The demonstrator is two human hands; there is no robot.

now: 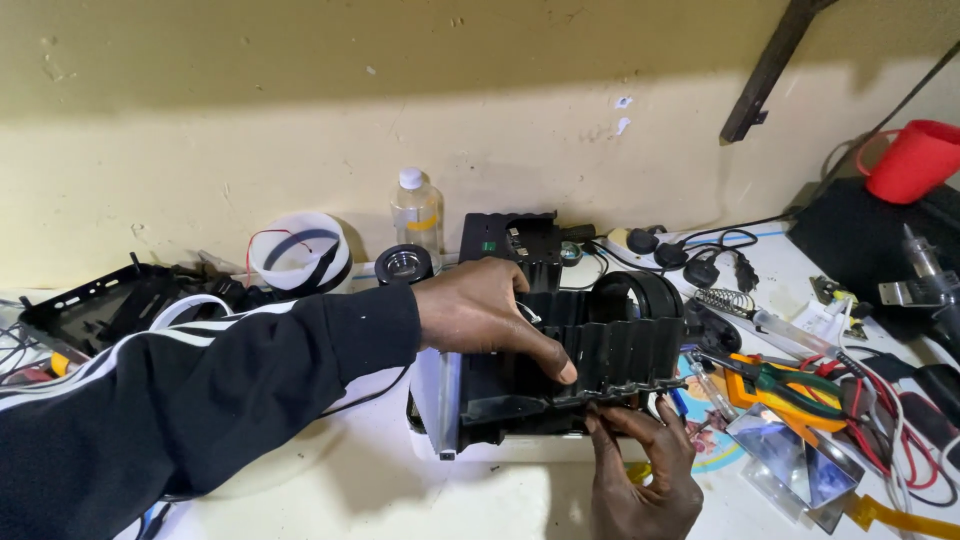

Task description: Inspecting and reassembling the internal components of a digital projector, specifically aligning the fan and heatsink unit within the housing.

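I am watching the black plastic housing (570, 370) lying in the middle of the white table (380, 480) — everything else I place from it. The left hand (485, 310) is reaching in from the left of the housing, its arm in a black sleeve with white stripes (190, 390) stretched across the table. That hand is lying palm down over the top of the housing, fingers curled loosely around the upper edge and the thumb pressing down on the ribbed front wall; it is gripping the housing. The right hand (640, 470) is coming up from below the housing, wrist bent back, fingers nearly closed and pinching the lower front lip with the fingertips.

Behind the housing a clear bottle with a white cap (417, 212) is standing upright by the wall — beside it a round black lens (403, 264). To the right of the housing orange-handled pliers (775, 385) are lying among red and black wires (890, 420). Far right of the housing, a red cup (915, 160) is sitting on a dark box.
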